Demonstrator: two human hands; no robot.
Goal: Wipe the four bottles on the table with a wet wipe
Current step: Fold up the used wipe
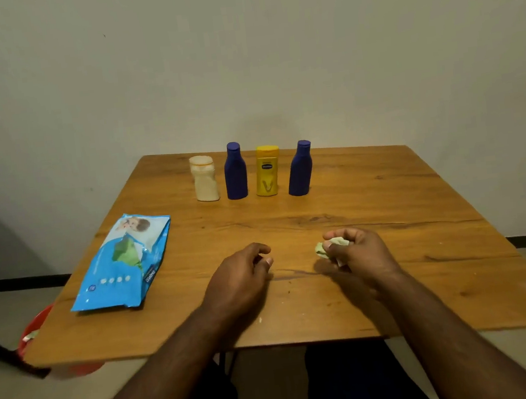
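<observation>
Several bottles stand upright in a row at the far side of the wooden table: a cream-white bottle, a blue bottle, a yellow bottle and a second blue bottle. My right hand rests on the table near me and grips a crumpled wet wipe. My left hand rests on the table beside it, fingers loosely curled, holding nothing. Both hands are well short of the bottles.
A blue pack of wet wipes lies on the table's left side. A red bin stands on the floor under the table's left corner. A pale wall rises right behind the table.
</observation>
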